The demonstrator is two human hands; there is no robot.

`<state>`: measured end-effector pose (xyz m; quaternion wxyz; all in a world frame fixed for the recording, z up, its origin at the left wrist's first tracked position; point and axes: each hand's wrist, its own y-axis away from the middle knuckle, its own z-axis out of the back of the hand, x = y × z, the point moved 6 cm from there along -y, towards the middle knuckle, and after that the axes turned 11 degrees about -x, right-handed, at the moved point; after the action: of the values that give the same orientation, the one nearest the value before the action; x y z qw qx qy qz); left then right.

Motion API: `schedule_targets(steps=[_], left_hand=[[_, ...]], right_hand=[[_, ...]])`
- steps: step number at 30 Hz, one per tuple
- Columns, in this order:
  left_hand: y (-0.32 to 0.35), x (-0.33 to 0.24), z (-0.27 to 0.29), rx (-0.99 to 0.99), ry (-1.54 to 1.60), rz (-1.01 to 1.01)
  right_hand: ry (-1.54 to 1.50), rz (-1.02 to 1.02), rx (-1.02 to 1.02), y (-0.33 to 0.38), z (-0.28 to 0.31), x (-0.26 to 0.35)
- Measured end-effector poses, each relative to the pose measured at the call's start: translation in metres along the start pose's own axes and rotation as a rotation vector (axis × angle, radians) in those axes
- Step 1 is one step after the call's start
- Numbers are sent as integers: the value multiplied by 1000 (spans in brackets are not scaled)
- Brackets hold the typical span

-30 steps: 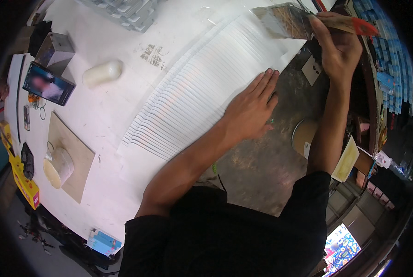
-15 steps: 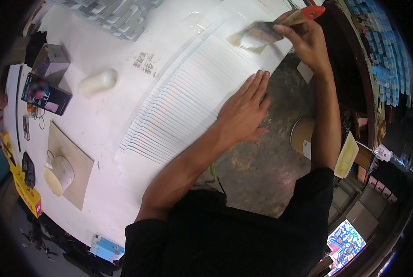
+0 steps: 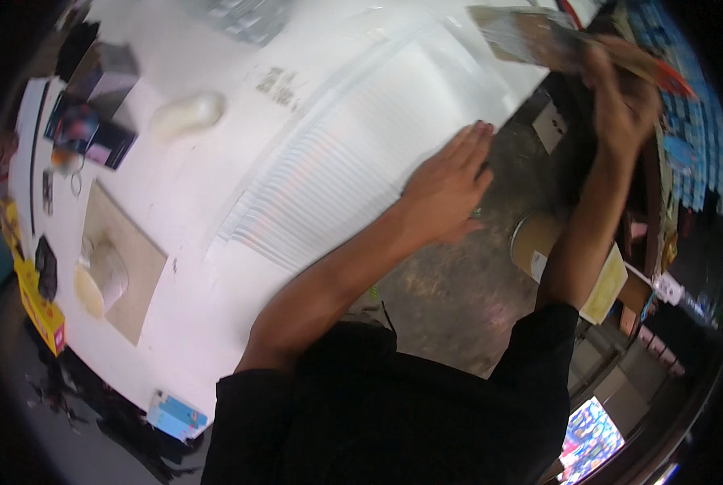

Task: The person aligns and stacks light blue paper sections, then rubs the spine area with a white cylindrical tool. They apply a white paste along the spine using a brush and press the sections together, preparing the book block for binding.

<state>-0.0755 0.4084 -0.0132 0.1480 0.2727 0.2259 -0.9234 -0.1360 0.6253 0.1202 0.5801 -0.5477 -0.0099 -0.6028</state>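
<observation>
A long fanned row of white paper sheets (image 3: pixel 353 162) lies overlapped on the white table (image 3: pixel 216 307). My left hand (image 3: pixel 446 190) rests flat, fingers spread, on the near edge of that row. My right hand (image 3: pixel 616 89) grips a wide flat brush (image 3: pixel 531 40) with a wooden handle and red tip, its bristles hovering over the far end of the sheets near the table's edge.
A pale oval lump (image 3: pixel 188 113) lies on the table. A brown board (image 3: pixel 123 263) carries a cup-like container. Small boxes and a phone-like item (image 3: pixel 86 133) sit at the left. A round tub (image 3: pixel 535 238) stands on the floor beside the table.
The brush was down on the sheets half a second ago; now my right hand has lifted it back toward the table's far end. My left hand stays pressed on the sheets.
</observation>
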Motion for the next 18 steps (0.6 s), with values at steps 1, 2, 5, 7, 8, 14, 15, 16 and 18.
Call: schedule_targets(steps=[1, 2, 5, 7, 8, 14, 15, 16, 18], left_hand=[[-2, 0, -1, 0, -12, -10], [0, 2, -2, 6, -33, -5], [3, 2, -11, 72, 44, 6], [0, 3, -26, 359, 125, 76], [2, 2, -25, 301, 97, 60], [3, -17, -22, 52, 24, -12], [-4, -16, -21, 44, 23, -16], [-5, -14, -19, 26, 14, -3], [0, -17, -16, -9, 15, 3]], right_hand=[[-142, -12, -106, 4, -2, 22], [-212, -131, -174, 11, -1, 32], [-246, 2, 27, 30, -20, 71], [-278, 101, 216, 53, -47, 99], [-328, 9, 258, 68, -60, 112], [-489, -152, 408, 112, -106, 166], [-468, -135, 422, 113, -111, 173], [-470, -120, 458, 115, -117, 180], [-384, -126, 447, 122, -118, 191]])
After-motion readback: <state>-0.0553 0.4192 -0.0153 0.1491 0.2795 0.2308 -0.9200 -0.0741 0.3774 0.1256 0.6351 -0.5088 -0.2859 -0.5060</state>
